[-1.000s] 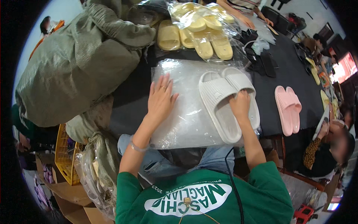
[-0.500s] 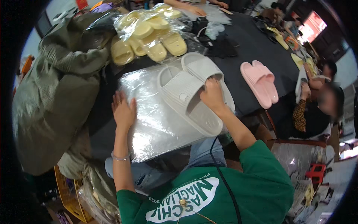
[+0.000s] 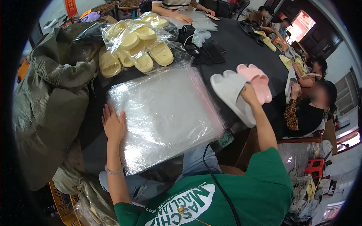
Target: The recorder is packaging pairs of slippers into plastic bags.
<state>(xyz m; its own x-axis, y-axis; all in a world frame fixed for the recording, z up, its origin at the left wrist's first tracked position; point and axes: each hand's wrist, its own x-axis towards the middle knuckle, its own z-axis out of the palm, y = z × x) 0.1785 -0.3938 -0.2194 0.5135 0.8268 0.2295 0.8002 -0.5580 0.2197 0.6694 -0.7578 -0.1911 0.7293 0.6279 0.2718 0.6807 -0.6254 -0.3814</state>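
Note:
A stack of clear plastic bags point(image 3: 162, 113) with pink edging on its right side lies in front of me. My left hand point(image 3: 114, 122) rests flat on the stack's left edge, fingers stretched out and thumb apart. To the right of the bags, my right hand point(image 3: 249, 95) is closed round a pair of white slippers point(image 3: 228, 88), gripping them at the strap. They overlap a pair of pink slippers point(image 3: 260, 84) in my view; whether the two pairs touch I cannot tell. My right fingertips are hidden inside the white strap.
Yellow slippers point(image 3: 162, 54) in clear bags are heaped at the far left, beside a large grey-green woven sack point(image 3: 52, 109). A dark phone point(image 3: 213, 52) and a black box point(image 3: 186, 34) lie beyond the bags. Co-workers sit at the right; another person's hands point(image 3: 183, 18) are at the far side.
My right hand has carried the white slippers off the bag stack to the right, up to the pink pair. My left hand stays on the bags. The view has shifted slightly.

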